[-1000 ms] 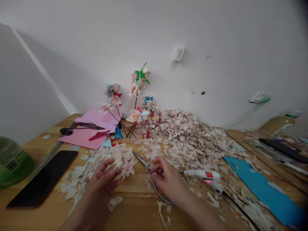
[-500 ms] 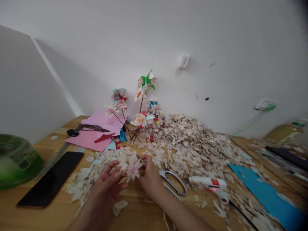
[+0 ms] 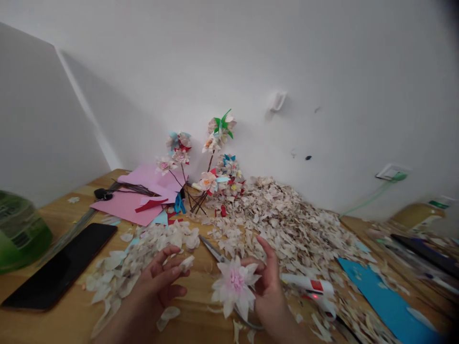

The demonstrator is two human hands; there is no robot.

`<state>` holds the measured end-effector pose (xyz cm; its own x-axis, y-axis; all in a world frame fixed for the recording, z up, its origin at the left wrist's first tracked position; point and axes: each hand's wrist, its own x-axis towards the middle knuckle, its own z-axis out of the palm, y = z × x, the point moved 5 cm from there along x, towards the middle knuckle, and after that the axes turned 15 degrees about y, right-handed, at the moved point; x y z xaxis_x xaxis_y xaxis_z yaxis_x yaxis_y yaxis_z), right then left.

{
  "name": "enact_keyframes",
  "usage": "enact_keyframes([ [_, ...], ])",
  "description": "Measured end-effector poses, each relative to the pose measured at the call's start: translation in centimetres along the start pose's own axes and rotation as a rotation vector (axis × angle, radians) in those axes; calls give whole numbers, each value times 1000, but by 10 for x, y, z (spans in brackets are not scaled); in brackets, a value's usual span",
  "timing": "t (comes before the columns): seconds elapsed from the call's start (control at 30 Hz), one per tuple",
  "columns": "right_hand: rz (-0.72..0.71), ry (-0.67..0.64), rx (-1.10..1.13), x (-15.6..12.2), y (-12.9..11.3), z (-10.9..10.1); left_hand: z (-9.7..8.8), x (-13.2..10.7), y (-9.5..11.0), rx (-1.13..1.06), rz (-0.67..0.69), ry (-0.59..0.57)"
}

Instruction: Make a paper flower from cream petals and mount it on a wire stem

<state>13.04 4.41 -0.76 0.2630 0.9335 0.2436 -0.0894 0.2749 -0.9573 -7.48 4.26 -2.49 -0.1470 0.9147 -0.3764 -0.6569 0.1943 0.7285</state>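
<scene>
Head camera, and the right hand [image 3: 269, 283] has its fingers closed on the back of a paper flower [image 3: 234, 286], white pointed petals fanned out around a fuzzy pink centre, held up over the near edge of the wooden table [image 3: 201, 313]. The left hand [image 3: 159, 281] pinches a loose petal [image 3: 187, 262] at its fingertips. Half a second ago that flower sat low between both hands by the petal heap [image 3: 143, 248]; now it is lifted clear and further right. The scissors [image 3: 212, 249] lie behind it, handles hidden by the bloom, with the glue gun [image 3: 309, 285] just right. A black phone [image 3: 59, 270] lies left, and finished stemmed flowers [image 3: 215, 143] stand at the wall.
</scene>
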Motion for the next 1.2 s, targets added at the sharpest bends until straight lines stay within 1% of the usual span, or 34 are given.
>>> enact_keyframes([
  [0.13, 174, -115, 47, 1, 14, 4, 2, 3, -9, 100, -51, -78],
  [0.23, 259, -148, 95, 4, 20, 6, 4, 1, -13, 158, -103, -128],
  [0.33, 338, -149, 123, 5, 22, 6, 7, -6, -15, 208, -184, -177],
  [0.43, 374, -142, 147, 3, 23, 5, 10, -13, -17, 238, -255, -225],
  [0.57, 369, -240, 200, -3, 24, 7, 10, -17, -20, 267, -313, -264],
  [0.67, 242, -333, 165, -11, 20, 8, 8, -16, -26, 286, -343, -308],
  [0.77, 56, -372, 118, -22, 11, 10, 9, -16, -30, 289, -347, -417],
  [0.83, -78, -387, 67, -29, 4, 14, 9, -17, -27, 306, -330, -460],
  [0.9, -226, -405, 10, -35, -2, 20, 6, -18, -19, 399, -288, -454],
  [0.93, -306, -405, -15, -37, -6, 22, 5, -19, -13, 472, -248, -460],
  [1.0, -486, -403, -76, -40, -15, 24, 5, -22, 2, 634, -119, -477],
  [1.1, -735, -461, -306, -44, -33, 27, 6, -30, 25, 873, 106, -477],
  [1.13, -786, -489, -410, -45, -39, 28, 6, -33, 31, 937, 181, -483],
  [1.2, -911, -532, -533, -47, -54, 28, 10, -41, 43, 1061, 425, -506],
])
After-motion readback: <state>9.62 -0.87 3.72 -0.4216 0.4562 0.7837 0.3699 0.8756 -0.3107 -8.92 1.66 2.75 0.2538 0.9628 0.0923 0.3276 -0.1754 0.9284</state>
